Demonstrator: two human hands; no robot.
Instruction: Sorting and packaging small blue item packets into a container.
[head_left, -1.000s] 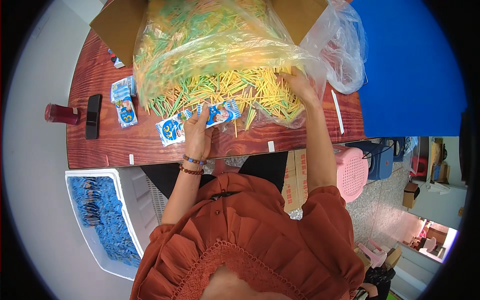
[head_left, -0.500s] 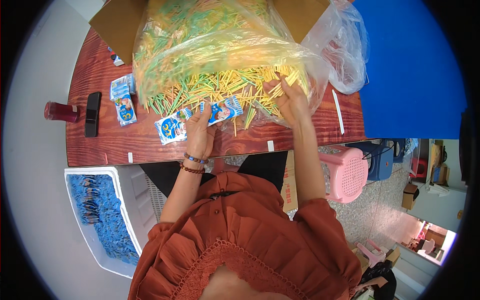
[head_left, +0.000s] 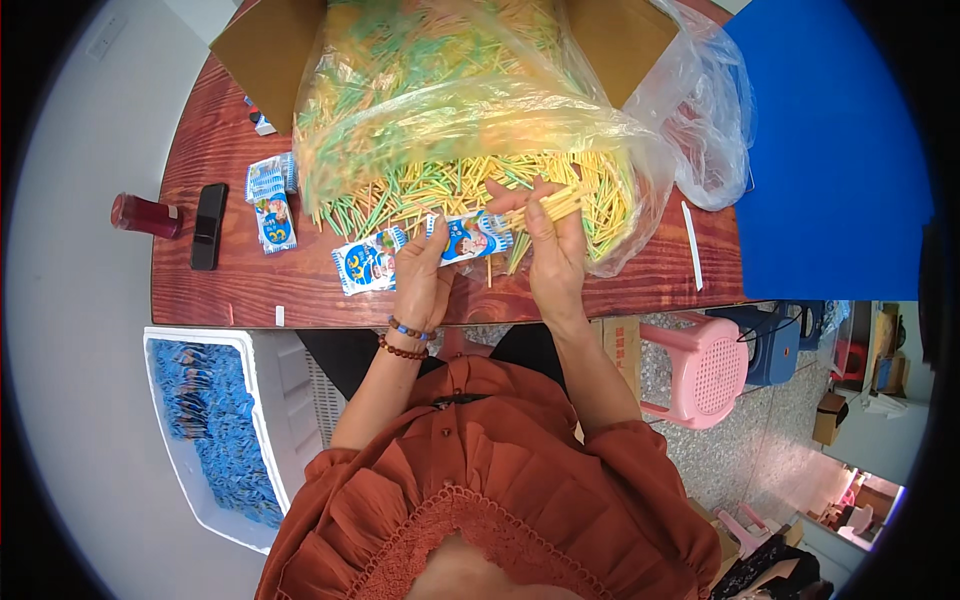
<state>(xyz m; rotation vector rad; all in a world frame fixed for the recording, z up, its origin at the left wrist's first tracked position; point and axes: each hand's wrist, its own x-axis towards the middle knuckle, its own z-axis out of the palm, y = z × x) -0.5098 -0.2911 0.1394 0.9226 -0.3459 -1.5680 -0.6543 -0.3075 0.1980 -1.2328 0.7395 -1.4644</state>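
Observation:
My left hand [head_left: 424, 272] pinches a small blue-and-white packet [head_left: 474, 238] by its left end, just above the table edge. A bundle of thin yellow sticks [head_left: 560, 204] is held between the thumb and fingers of my right hand [head_left: 556, 255], close to the packet's right end. Beyond both hands, yellow, green and orange sticks [head_left: 420, 190] lie heaped in the mouth of a large clear plastic bag [head_left: 480, 115]. Another blue-and-white packet [head_left: 365, 265] rests on the table against my left hand's outer side.
More packets [head_left: 274, 222] lie left on the red-brown wooden table [head_left: 330, 312], near a black phone [head_left: 208, 227] and a dark red jar [head_left: 146, 215]. A white foam box [head_left: 250, 395] full of blue packets stands below left. At right are a white strip [head_left: 692, 245] and pink stool [head_left: 710, 375].
My right hand has come left and nearer from the stick heap, bringing its bundle beside the packet. The left hand still holds the packet. The whole view has shifted slightly.

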